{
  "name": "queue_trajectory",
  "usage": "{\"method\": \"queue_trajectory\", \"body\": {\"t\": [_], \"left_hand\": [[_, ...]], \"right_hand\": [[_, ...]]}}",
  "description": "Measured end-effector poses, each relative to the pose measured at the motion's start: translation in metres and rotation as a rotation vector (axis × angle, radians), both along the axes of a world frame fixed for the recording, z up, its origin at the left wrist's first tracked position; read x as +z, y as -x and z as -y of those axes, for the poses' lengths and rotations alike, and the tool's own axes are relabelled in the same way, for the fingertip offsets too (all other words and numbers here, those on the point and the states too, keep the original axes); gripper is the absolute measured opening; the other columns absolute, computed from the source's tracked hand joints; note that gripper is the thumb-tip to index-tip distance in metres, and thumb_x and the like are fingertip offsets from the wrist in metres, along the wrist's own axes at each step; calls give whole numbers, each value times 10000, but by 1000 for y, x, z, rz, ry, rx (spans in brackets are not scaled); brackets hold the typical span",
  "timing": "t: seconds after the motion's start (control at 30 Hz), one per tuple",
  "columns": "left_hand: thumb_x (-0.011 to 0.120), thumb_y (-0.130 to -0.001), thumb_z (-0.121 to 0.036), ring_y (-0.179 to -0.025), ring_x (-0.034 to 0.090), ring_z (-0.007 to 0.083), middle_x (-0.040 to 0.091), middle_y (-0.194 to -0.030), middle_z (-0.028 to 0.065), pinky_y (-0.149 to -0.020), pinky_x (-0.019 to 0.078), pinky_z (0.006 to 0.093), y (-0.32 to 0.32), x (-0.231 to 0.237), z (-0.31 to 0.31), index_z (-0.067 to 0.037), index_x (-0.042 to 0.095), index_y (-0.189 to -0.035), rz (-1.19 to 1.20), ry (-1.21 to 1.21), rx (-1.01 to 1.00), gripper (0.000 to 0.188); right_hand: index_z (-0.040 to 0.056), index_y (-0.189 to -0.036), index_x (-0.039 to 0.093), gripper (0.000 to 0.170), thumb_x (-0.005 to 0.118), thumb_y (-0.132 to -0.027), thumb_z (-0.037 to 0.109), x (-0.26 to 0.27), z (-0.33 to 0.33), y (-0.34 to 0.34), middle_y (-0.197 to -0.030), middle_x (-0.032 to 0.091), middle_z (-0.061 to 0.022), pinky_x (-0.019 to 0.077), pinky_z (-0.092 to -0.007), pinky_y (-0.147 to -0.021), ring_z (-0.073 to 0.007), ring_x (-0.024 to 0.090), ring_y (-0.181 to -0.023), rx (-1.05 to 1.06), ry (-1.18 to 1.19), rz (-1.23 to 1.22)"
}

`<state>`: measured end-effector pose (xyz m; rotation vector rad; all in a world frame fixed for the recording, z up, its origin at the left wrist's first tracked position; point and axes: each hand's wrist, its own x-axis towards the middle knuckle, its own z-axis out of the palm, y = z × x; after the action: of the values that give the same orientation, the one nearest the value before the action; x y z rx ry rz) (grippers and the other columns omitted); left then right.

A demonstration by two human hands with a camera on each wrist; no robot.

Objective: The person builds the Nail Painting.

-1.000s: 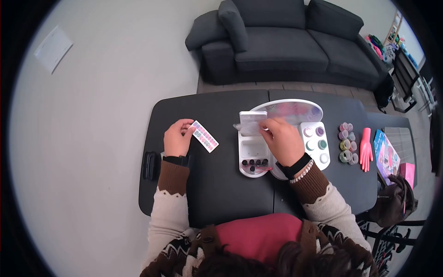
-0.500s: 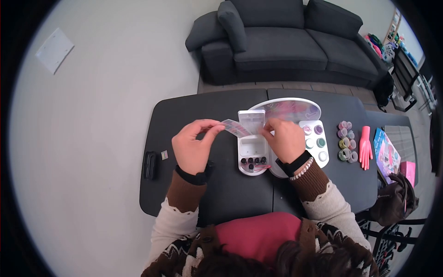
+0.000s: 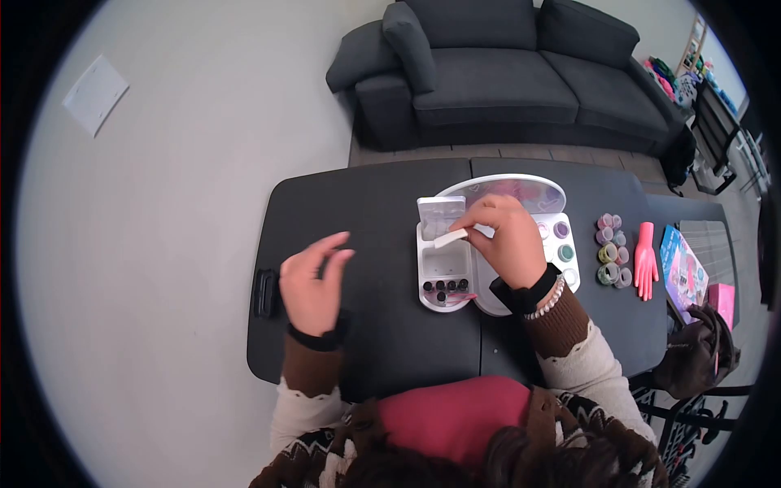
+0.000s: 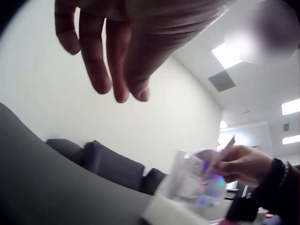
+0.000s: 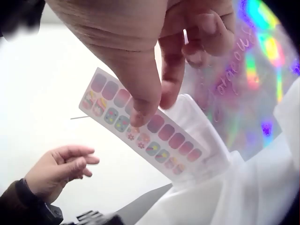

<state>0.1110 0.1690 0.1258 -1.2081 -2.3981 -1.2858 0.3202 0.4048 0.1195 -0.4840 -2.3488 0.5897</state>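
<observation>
By the right hand, a sticker sheet is held aloft in front of the upright, see-through lid of a white box, at 9 o'clock from that hand in the head view. The sheet looks thin, flat and very light; it may be fairly stiff along its length but easily bent across it, and its printed face is probably smooth enough to slip under a loose touch. It is best taken by the plain border or a short end, since the small stickers could be creased or lifted by hard pressure. In the right hand, the sheet is pinched near mid-length between thumb and finger, the thumb being laid across the printed face and the gap closed to the sheet's thickness. By the left hand, between 8 and 9 o'clock from the sheet, nothing is held; its thumb and fingers are spread moderately above the table. Dark-capped bottles are seated in the box at 6 o'clock from the sheet, untouched by either hand.
</observation>
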Motion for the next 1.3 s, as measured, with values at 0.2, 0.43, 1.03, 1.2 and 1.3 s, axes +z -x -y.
{"method": "queue_trajectory", "body": {"t": [0.2, 0.43, 1.03, 1.2, 1.3], "left_hand": [[855, -926, -101, -1249, 682, 368, 778, -1334, 131, -1076, 537, 490, 84, -54, 82, -136, 814, -1269, -339, 382, 282, 348], [907, -906, -288, -1588, 413, 421, 570, -1656, 163, -1281, 329, 595, 100, -72, 103, -250, 824, -1312, -313, 657, 361, 416], [1028, -677, -188, -1631, 356, 458, 630, -1604, 192, -1322, 289, 579, 111, -53, 82, -169, 788, -898, -80, 719, 22, 326], [1007, -698, -128, -1516, 557, 336, 788, -1366, 124, -1268, 385, 508, 61, -15, 53, -115, 763, -831, -195, 696, -18, 278], [956, -799, -80, -857, 777, 173, 819, -862, 45, -894, 584, 326, 33, 4, 18, -35, 776, -903, 179, 355, -270, 213]], "right_hand": [[107, -905, 848, 57, 867, -877, 153, -24, -7, 6, -941, 788, -76, 576, -451, -888, -332, 709, -991, -46, 92, 37], [84, -982, 759, 301, 936, -854, 291, -3, 11, 4, -814, 703, -69, 551, -444, -710, -299, 700, -786, -134, 42, 145], [51, -1279, 676, 190, 637, -1149, 184, 3, -15, -140, -788, 520, 59, 296, -212, -579, -7, 392, -664, -82, 811, -525], [77, -1146, 676, 200, 604, -1170, 262, -20, -26, -158, -746, 433, 75, 258, -230, -553, -25, 324, -618, -163, 885, -739], [78, -1120, 679, 187, 615, -1163, 249, -35, -34, -157, -737, 430, 80, 254, -230, -551, -21, 323, -612, -182, 942, -820]]}}
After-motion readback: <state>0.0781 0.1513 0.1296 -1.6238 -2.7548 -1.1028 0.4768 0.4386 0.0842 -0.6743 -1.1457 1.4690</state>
